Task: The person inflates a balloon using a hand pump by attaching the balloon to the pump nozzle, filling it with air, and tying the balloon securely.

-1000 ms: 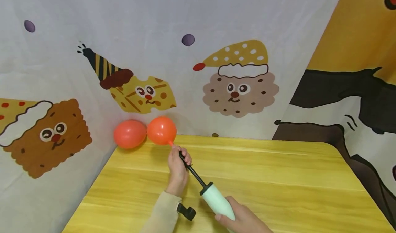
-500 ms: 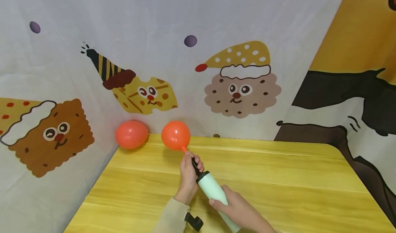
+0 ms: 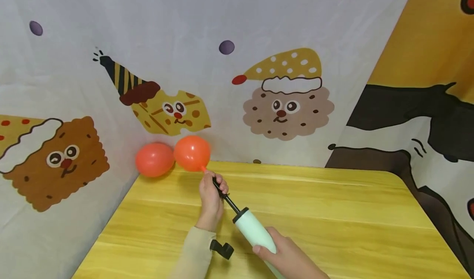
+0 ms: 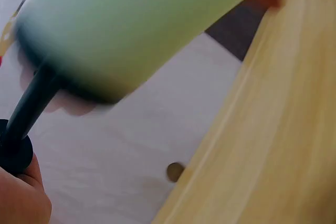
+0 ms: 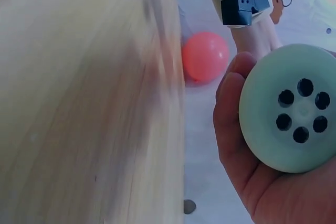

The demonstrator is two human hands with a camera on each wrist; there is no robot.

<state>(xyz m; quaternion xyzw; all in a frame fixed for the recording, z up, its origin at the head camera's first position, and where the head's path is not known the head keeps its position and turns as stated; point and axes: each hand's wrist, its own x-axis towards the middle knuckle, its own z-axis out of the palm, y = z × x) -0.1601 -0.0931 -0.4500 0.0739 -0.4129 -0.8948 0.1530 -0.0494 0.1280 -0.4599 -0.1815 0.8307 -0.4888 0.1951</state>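
Note:
An orange-red balloon, partly inflated, sits on the nozzle end of a hand pump, its neck at the fingers of my left hand. That hand grips the black handle at the pump's far end. My right hand wraps round the mint-green barrel of the balloon pump. A length of black rod shows between handle and barrel. Blurred and close, the barrel fills the top of the left wrist view. In the right wrist view the pump's round end with several holes faces the camera.
A second, tied-off red balloon rests at the table's far left corner, next to the first one. The wooden table meets a printed cloth backdrop behind and at the left. A black wrist mount sits on the left sleeve.
The barrel slid up against the handle half a second ago, then drew back, baring the rod again. Left hand and balloon shifted right and down, then returned left beside the other balloon.

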